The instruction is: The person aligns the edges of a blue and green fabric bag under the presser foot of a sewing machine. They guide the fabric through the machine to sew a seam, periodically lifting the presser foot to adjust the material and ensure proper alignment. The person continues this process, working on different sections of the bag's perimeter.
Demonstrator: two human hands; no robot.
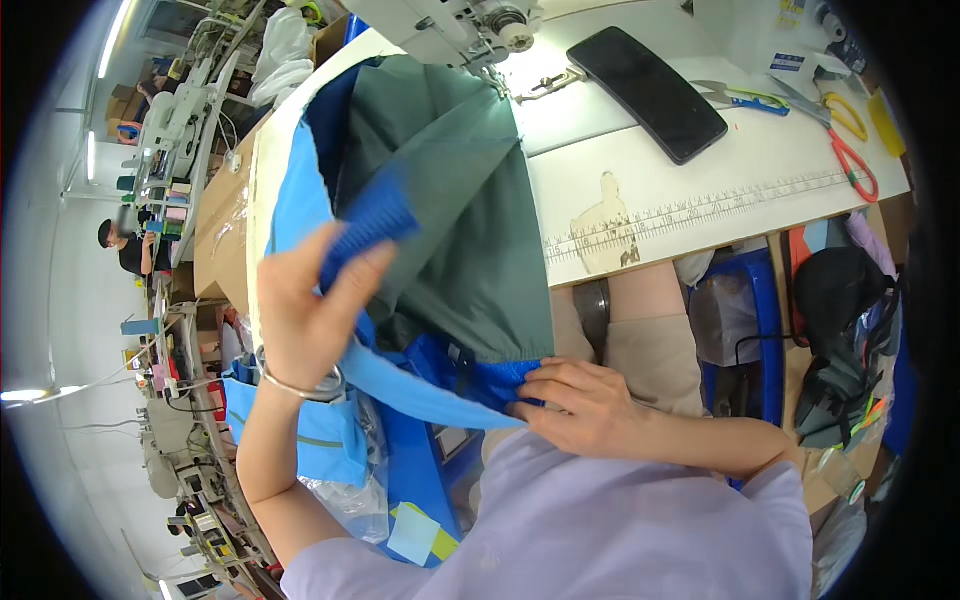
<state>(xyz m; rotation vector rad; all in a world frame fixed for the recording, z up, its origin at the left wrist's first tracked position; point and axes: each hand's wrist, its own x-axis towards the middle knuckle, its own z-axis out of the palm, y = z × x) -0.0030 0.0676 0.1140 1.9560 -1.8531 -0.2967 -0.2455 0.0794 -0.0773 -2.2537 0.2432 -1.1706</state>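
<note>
Dark green fabric (460, 220) lies across the table edge and hangs toward my lap, its upper part reaching the sewing machine needle area (495, 82). Joined along its left and lower side is a light blue fabric band (420, 392). My left hand (315, 305) is closed on a blue textured fabric piece (375, 220), lifted over the green fabric and smeared by motion. At the lower corner, my right hand (578, 405) grips the edge where the light blue band meets the green fabric; its fingertips are partly hidden. More blue textured fabric shows beside it.
On the white table lie a black phone (650, 95), blue-handled snips (750, 100) and red-handled scissors (850, 165). A printed ruler scale (700, 210) runs along the near edge. Light blue fabric pieces (335, 450) hang at left. A person (125, 245) sits far left among machines.
</note>
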